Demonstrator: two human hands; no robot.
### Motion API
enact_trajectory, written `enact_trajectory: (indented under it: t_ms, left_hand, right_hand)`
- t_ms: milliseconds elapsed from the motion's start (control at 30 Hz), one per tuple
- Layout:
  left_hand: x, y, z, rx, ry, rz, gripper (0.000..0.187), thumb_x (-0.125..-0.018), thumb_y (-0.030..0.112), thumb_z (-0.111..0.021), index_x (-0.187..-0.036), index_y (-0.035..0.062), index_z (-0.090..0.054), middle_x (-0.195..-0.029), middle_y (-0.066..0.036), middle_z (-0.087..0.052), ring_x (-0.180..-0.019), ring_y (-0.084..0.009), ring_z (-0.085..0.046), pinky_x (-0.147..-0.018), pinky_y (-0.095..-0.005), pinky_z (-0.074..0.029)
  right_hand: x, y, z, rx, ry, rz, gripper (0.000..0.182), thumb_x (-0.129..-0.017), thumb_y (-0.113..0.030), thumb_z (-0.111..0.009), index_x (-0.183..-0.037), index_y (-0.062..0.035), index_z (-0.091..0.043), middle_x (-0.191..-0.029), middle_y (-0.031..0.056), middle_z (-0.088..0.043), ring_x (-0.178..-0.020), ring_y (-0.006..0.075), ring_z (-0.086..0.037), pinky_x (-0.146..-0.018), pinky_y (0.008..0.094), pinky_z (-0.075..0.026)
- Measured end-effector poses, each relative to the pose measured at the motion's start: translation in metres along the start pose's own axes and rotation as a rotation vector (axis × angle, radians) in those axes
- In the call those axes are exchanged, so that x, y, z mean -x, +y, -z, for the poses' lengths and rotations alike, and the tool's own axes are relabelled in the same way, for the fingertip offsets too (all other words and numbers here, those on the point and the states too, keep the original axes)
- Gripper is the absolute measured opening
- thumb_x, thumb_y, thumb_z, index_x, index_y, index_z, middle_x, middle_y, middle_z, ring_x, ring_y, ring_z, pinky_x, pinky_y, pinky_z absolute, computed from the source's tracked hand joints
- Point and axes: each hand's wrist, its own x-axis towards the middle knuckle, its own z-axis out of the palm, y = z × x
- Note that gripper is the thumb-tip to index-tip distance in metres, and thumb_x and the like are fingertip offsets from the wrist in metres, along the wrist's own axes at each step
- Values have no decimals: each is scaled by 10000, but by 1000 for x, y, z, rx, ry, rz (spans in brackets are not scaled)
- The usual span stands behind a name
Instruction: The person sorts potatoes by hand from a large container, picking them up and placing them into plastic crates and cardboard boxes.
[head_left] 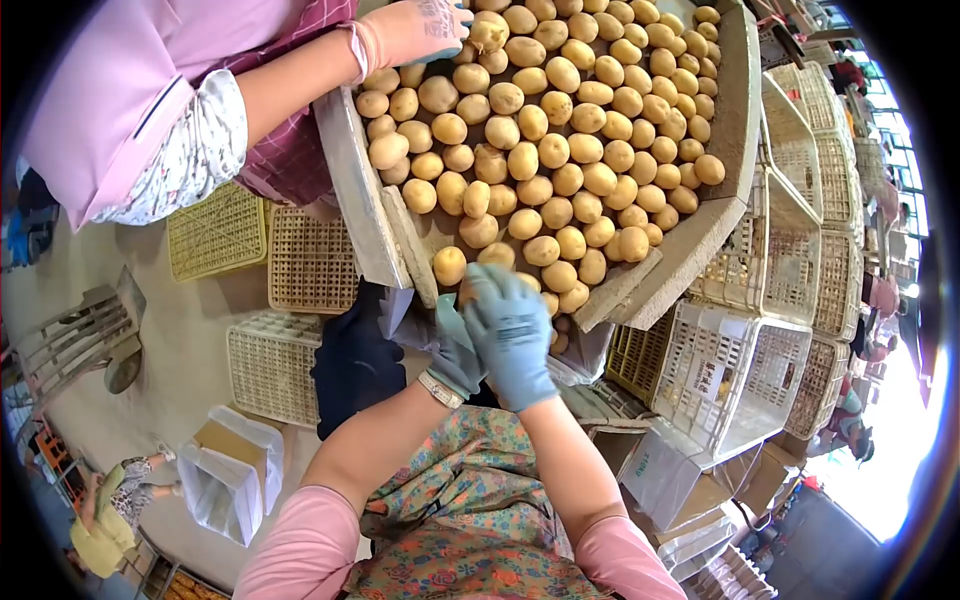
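One lined carton (pixel 235 443) stands on the floor well to your left, plastic draped over its rim, probably to keep the load off the cardboard. Beyond it, a pale crate (pixel 275 368) with latticed sides, likely made open so air gets through. Next, a co-worker (pixel 160 90) in pink leans in at the counter's far left side, one arm over the heap. Your left hand (pixel 457 352), gloved, sits at the counter's near mouth, tucked partly behind the other; its fingers are mostly hidden, grip impossible to tell. Your right hand (pixel 512 330), gloved too, crosses ahead of it, fingers bent down over the nearest potatoes (pixel 567 180); whether they grasp one or merely rest there, you can't tell from here. The potatoes lie spread, mostly one layer deep, on the counter (pixel 735 120). Its raised boards presumably stop them rolling off; the sides narrow towards you, which would funnel them to your hands. At right, stacked crates (pixel 700 378) stand close by, nested upward perhaps to save floor.
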Motion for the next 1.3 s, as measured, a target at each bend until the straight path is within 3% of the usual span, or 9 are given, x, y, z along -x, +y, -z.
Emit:
enact_trajectory:
  t_ms: [133, 200, 533, 667, 733, 833, 933, 1100, 1300]
  left_hand:
    - [0, -4, -6, 113, -163, 45, 494, -1065, 475, -432, -1426, 147, -508, -1479, -86, -507, -1371, -244, -500, -1161, -427, -422]
    - [1, -1, -25, 140, -46, 84, 488, -1059, 482, -442, -1395, 138, -523, -1440, -93, -528, -1337, -255, -520, -1137, -437, -435]
    - [0, 6, -38, 78, 217, 121, 482, -1029, 517, -492, -1239, 95, -595, -1245, -124, -631, -1166, -308, -617, -1018, -482, -501]
    - [5, 11, -30, 129, 228, 217, 493, -1018, 531, -511, -1176, 78, -623, -1167, -137, -672, -1098, -329, -656, -970, -500, -527]
    - [5, 6, -56, 98, 272, 199, 503, -1032, 534, -469, -1188, 76, -607, -1147, -142, -673, -1081, -331, -658, -961, -499, -534]
    - [-8, 2, -73, -22, 365, 120, 538, -1076, 542, -344, -1224, 71, -557, -1086, -158, -677, -1029, -338, -663, -932, -498, -557]
    - [-7, 11, -42, 95, 170, 220, 551, -1077, 537, -341, -1269, 60, -538, -1152, -182, -655, -1073, -357, -657, -976, -515, -552]
    - [-6, 8, -69, -22, 236, 246, 639, -1057, 561, -306, -1359, 37, -513, -1287, -219, -615, -1110, -354, -664, -974, -482, -586]
    - [-4, 7, -55, 40, 121, 314, 684, -1048, 571, -301, -1379, 3, -490, -1369, -229, -566, -1260, -366, -589, -1078, -493, -518]
  right_hand:
    - [0, 4, -22, 26, 27, 42, 453, -880, -203, -726, -1319, -123, -651, -1353, 83, -640, -1097, 294, -677, -938, 426, -538]
    - [4, 11, -19, -3, 67, 105, 413, -900, -235, -703, -1295, -128, -642, -1334, 48, -642, -987, 244, -688, -861, 393, -554]
    - [9, 19, -20, 160, -175, 106, 297, -922, -201, -655, -1216, -187, -696, -1295, -12, -668, -1119, 283, -640, -983, 458, -504]
    - [36, 18, 5, -741, 115, -115, 295, -1045, -195, -587, -1298, -85, -692, -1296, 128, -685, -1181, 286, -661, -985, 379, -543]
    - [51, 18, 21, -1575, -62, -640, 367, -1102, -202, -554, -1417, -14, -566, -1377, 145, -634, -1196, 257, -667, -983, 365, -582]
    - [67, 14, 8, -1917, 118, -602, 457, -1126, -294, -511, -1485, -13, -480, -1417, 170, -609, -1127, 263, -704, -944, 349, -613]
    - [65, 24, 10, -2265, -64, -760, 525, -1144, -374, -447, -1516, -4, -454, -1339, 145, -659, -1097, 201, -713, -984, 364, -593]
    - [67, 26, 5, -2267, -109, -842, 441, -1128, -402, -494, -1301, -5, -575, -1169, 140, -702, -829, 172, -675, -737, 312, -585]
    - [71, 15, 8, -2470, -163, -950, 498, -1092, -427, -571, -1312, 21, -560, -1129, 125, -689, -878, 192, -680, -748, 294, -555]
